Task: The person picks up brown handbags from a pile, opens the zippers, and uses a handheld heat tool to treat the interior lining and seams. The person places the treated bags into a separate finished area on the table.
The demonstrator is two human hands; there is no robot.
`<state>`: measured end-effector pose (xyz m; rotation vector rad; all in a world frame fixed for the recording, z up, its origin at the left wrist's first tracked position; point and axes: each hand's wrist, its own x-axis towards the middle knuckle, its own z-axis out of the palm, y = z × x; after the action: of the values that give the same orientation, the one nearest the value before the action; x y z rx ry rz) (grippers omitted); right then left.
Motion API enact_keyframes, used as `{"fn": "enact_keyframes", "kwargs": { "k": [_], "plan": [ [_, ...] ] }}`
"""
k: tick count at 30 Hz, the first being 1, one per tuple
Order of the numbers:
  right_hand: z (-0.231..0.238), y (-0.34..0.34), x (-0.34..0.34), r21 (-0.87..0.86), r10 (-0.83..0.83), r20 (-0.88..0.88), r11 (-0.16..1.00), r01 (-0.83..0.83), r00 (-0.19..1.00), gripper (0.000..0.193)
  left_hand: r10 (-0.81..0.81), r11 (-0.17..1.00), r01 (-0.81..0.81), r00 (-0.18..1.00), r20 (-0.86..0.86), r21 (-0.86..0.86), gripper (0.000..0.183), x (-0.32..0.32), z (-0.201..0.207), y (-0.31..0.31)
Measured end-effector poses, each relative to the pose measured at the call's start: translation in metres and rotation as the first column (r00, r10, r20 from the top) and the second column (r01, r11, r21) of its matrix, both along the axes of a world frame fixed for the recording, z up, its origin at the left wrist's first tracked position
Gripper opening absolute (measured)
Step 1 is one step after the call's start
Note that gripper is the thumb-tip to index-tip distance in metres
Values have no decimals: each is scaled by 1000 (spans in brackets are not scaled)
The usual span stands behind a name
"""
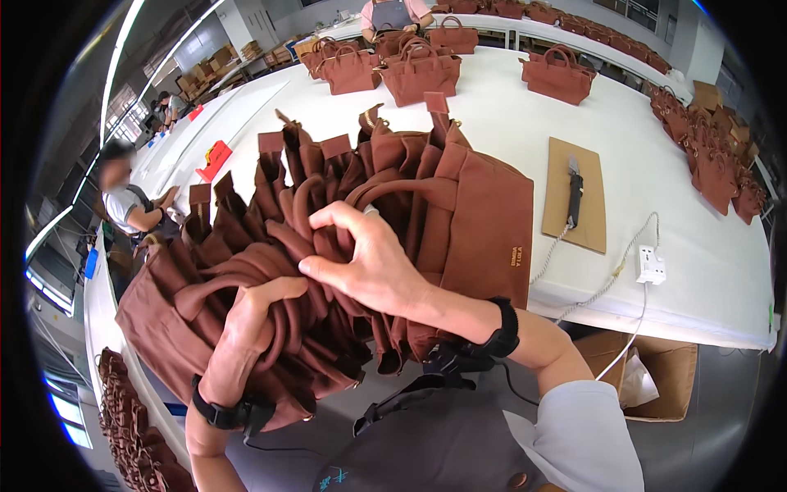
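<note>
A thick row of reddish-brown handbags (pixel 484 230) is packed side by side at the near table edge, partly overhanging it. Their rounded handles bunch together in the middle. My left hand (pixel 256 316) is closed around several handles from the left, most of its fingers hidden among them. From the right, my right hand (pixel 373 266) curls over neighbouring handles; its thumb and index finger arc apart with handles between them, and the other fingers are hidden. Tabs and zip ends stick up along the far side of the row.
On the white table (pixel 500 107) lies a cardboard sheet (pixel 594 205) with a corded black-handled tool (pixel 575 197). A power strip (pixel 652 265) sits near the right edge, above an open carton (pixel 668 377). More handbags (pixel 420 75) stand at the back. Co-workers are at far left and back.
</note>
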<state>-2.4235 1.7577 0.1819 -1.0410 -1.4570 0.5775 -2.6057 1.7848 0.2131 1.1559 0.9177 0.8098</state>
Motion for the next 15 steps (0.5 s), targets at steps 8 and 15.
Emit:
{"fn": "enact_keyframes", "kwargs": {
  "k": [8, 15],
  "plan": [
    [-4, 189, 62, 15, -126, -243, 991, 134, 962, 36, -346, 914, 335, 938, -8, -230, 27, 72, 7, 240],
    [-37, 285, 104, -183, -208, -434, 973, 140, 876, 30, -575, 757, 572, 813, 91, -317, 36, 119, -48, 391]
  ]
}}
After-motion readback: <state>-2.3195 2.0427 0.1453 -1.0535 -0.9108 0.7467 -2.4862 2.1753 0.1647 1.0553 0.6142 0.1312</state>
